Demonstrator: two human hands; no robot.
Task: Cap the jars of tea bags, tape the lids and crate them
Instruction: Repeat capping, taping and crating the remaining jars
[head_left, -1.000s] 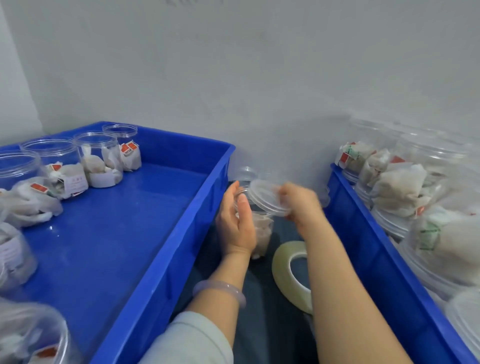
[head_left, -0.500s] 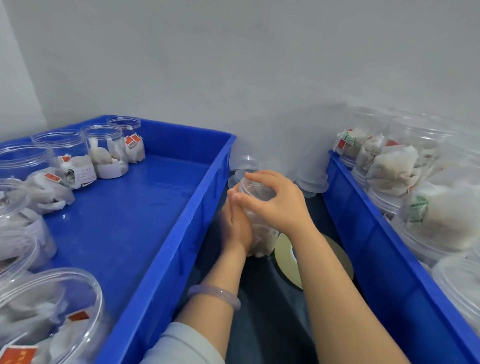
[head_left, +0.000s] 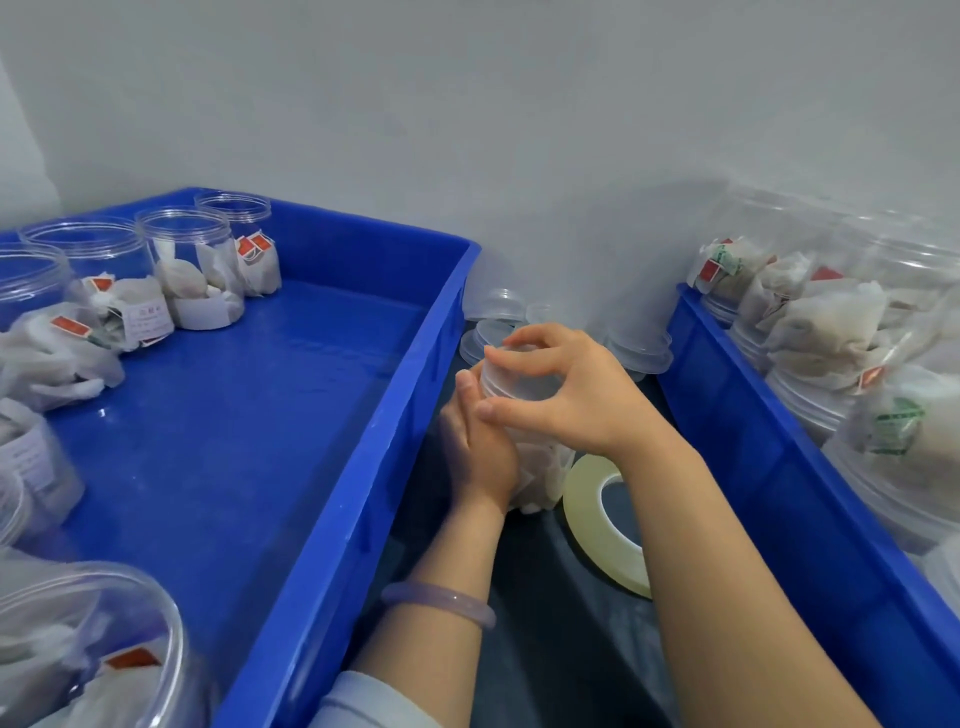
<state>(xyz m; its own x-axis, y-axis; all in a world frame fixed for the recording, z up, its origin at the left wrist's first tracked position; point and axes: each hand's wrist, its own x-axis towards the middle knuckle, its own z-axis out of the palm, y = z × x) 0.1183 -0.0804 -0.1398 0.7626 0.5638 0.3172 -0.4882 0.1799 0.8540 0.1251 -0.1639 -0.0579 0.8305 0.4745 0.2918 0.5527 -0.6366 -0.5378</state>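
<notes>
A clear plastic jar of tea bags (head_left: 540, 467) stands on the dark surface between two blue crates. My left hand (head_left: 480, 447) grips its side from the left. On top of it sits a clear lid (head_left: 511, 376), and my right hand (head_left: 566, 392) curls over that lid with thumb and fingers round its rim. A roll of clear tape (head_left: 597, 514) lies just right of the jar, partly under my right forearm.
The left blue crate (head_left: 363, 467) holds several open jars of tea bags (head_left: 197, 280) along its far and left sides. The right blue crate (head_left: 769, 467) is stacked with filled jars (head_left: 831, 332). Spare clear lids (head_left: 641, 348) are piled by the wall behind the jar.
My right hand brought the lid down onto the jar and now wraps over it. The left hand has kept its hold on the jar. The view has shifted slightly.
</notes>
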